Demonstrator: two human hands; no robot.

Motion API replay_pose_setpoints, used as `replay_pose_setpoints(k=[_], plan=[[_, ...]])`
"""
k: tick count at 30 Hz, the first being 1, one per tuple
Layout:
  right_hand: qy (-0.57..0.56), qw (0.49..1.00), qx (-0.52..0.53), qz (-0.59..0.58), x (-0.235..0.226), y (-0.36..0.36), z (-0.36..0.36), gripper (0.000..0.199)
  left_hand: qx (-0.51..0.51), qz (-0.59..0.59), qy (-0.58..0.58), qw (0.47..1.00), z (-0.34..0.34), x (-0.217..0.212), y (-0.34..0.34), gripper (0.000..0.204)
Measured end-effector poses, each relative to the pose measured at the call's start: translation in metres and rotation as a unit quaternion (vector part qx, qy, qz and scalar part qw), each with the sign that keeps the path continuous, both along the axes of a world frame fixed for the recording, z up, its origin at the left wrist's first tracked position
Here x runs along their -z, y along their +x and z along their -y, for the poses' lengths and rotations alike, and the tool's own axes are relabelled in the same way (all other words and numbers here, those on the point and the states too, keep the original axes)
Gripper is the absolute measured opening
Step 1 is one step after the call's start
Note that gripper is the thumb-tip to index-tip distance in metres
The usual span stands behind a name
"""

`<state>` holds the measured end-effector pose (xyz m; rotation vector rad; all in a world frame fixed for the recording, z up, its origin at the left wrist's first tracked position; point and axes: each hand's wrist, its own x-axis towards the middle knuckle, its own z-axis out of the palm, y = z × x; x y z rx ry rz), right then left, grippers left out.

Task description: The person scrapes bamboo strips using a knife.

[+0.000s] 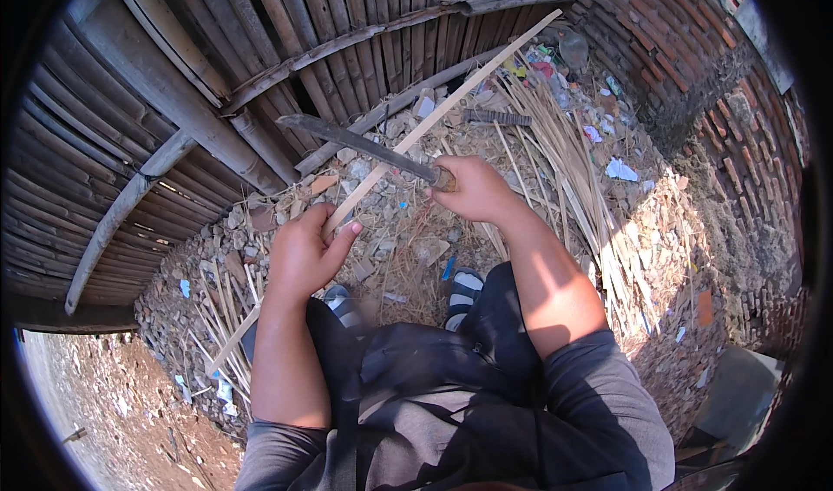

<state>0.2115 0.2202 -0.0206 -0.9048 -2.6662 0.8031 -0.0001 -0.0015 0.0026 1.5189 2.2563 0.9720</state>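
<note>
A long pale bamboo strip [451,102] runs slantwise across the view, from the far right down past my left forearm. My left hand [309,250] is closed around it, thumb along its near side. In my right hand [473,187] is a machete [364,146], gripped by its wooden handle. Its dark blade points to the far left and crosses the strip just beyond my left hand; whether the edge touches the strip I cannot tell.
A bamboo slat wall [347,36] stands ahead and left, a brick wall [659,49] to the right. Many split bamboo strips [599,239] lie on the rubble at right; others [227,317] lie at left. Litter and stones cover the ground around my sandalled feet [464,293].
</note>
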Motion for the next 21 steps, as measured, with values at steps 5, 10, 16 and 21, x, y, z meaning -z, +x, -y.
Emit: replay_pose_setpoints(k=[5,10,16,21], plan=[[-0.004,0.991,0.125,-0.054,0.012,0.016,-0.027,0.047,-0.001,0.006,0.008,1.0,-0.003,-0.005,0.0,0.041],[-0.023,0.997,0.069,-0.001,0.0,0.002,-0.007,0.043,-0.001,-0.01,-0.01,1.0,0.001,-0.005,0.0,0.041],[0.059,0.996,-0.073,0.006,0.005,-0.01,0.019,0.039,0.008,-0.006,-0.037,0.999,-0.002,-0.003,0.001,0.041],[0.021,0.999,-0.05,0.002,0.009,-0.003,0.004,0.033,0.012,-0.003,-0.031,0.999,-0.002,-0.003,0.002,0.04]])
